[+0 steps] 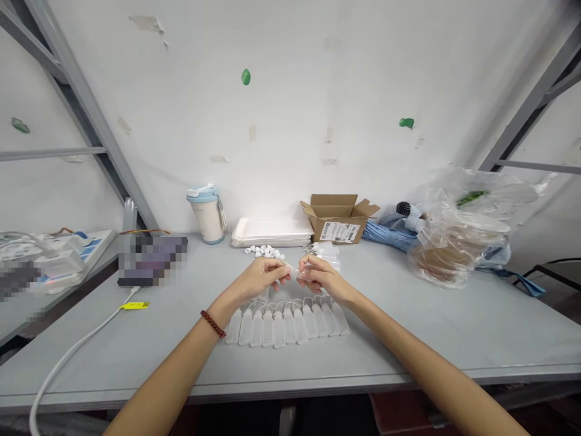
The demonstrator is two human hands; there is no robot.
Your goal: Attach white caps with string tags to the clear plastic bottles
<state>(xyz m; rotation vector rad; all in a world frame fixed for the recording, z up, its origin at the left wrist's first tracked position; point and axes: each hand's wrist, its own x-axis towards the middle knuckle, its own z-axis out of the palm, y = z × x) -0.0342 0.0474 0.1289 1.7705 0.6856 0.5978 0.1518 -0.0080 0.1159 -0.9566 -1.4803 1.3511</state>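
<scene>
Counter [408, 327]: pale grey, plain.
Row of small bottles [285, 321], 6 o'clock of the hands: translucent white.
Heap of caps [265, 250], 12 o'clock of the left hand [261, 277]: white.
Bead bracelet [213, 323] on the left wrist: dark red.
Tumbler [207, 214], 10 o'clock: cream body, light blue lid.
Stack of trays [271, 232]: white.
Carton [338, 217], 1 o'clock: brown card, white label with black print.
Folded cloth [388, 233], 2 o'clock: light blue.
Plastic bags [458, 236], 3 o'clock: clear, brown contents showing through.
Cable [68, 357], 8 o'clock: white, with yellow tag [134, 306].
Wall [290, 121]: white, green spots.
</scene>
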